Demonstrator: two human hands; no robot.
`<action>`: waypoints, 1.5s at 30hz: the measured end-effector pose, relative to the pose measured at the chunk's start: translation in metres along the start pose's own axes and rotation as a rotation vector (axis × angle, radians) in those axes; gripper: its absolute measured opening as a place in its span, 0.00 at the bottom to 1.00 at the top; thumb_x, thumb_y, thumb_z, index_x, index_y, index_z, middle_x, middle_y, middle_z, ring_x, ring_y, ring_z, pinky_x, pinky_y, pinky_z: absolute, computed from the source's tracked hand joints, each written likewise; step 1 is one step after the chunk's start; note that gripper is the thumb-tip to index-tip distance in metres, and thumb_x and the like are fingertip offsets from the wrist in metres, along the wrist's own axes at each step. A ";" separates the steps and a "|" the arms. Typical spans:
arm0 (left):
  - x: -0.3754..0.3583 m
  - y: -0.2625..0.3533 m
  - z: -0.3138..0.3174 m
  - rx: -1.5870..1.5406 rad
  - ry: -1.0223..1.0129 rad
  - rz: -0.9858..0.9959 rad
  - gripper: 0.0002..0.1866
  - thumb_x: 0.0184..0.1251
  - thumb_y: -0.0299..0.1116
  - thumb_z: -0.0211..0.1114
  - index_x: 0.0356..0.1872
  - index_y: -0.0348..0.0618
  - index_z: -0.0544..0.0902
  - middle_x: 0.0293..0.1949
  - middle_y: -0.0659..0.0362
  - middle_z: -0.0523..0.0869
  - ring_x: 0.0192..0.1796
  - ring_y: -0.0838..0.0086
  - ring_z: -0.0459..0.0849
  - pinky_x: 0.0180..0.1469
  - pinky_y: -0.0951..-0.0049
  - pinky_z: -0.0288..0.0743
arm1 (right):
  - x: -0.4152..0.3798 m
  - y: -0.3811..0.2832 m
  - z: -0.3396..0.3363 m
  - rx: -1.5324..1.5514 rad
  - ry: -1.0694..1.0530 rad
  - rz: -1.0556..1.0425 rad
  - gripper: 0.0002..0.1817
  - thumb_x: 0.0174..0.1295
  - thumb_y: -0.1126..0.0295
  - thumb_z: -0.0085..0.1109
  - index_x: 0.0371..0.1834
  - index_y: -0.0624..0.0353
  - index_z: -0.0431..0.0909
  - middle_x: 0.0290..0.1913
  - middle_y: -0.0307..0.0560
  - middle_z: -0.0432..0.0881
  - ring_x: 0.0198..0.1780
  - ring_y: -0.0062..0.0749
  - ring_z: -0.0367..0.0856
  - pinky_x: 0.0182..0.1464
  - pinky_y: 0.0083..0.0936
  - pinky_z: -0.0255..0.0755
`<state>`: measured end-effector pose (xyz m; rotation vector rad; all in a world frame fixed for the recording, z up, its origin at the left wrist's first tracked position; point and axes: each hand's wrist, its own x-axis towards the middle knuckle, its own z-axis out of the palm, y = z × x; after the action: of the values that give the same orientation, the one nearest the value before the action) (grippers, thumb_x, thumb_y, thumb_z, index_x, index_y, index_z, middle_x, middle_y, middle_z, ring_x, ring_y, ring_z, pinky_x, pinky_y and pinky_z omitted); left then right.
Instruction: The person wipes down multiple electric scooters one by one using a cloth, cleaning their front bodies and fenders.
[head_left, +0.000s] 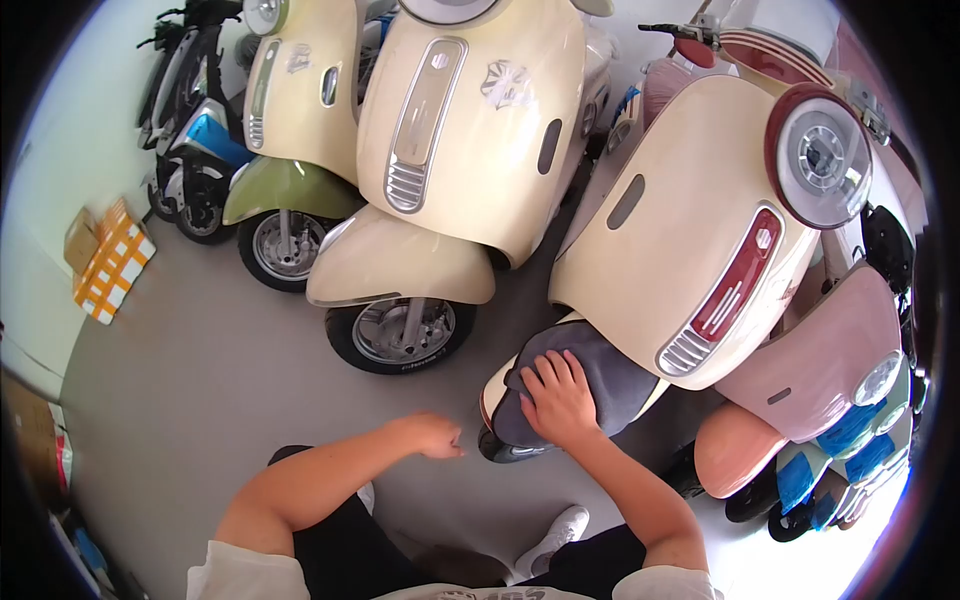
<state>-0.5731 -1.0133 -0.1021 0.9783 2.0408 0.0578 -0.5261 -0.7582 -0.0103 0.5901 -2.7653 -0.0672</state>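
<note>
My right hand lies on a dark grey cloth, its fingers spread and slightly bent over the fabric. The cloth is draped over the front fender of a cream scooter with a dark red grille panel, covering most of that fender. Part of the front tyre shows below. To the left, my left hand hangs in the air above the floor, fingers curled in, with nothing visible in them. It is apart from the cloth and the fender.
Another cream scooter stands close on the left, with a green-fendered scooter beyond it. A pink scooter and several loose fenders crowd the right. An orange-and-white taped box sits by the left wall.
</note>
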 end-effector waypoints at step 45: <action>-0.044 -0.142 0.218 -0.130 -0.664 0.108 0.57 0.45 0.63 0.85 0.74 0.42 0.72 0.69 0.47 0.80 0.71 0.57 0.77 0.73 0.57 0.70 | 0.001 -0.008 -0.005 0.078 0.031 0.161 0.23 0.53 0.58 0.73 0.53 0.50 0.83 0.60 0.47 0.80 0.70 0.45 0.73 0.79 0.49 0.59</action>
<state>-0.4918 -1.2048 -0.2642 0.8764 1.3604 -0.0692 -0.5229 -0.7656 -0.0062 0.3815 -2.7842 0.0859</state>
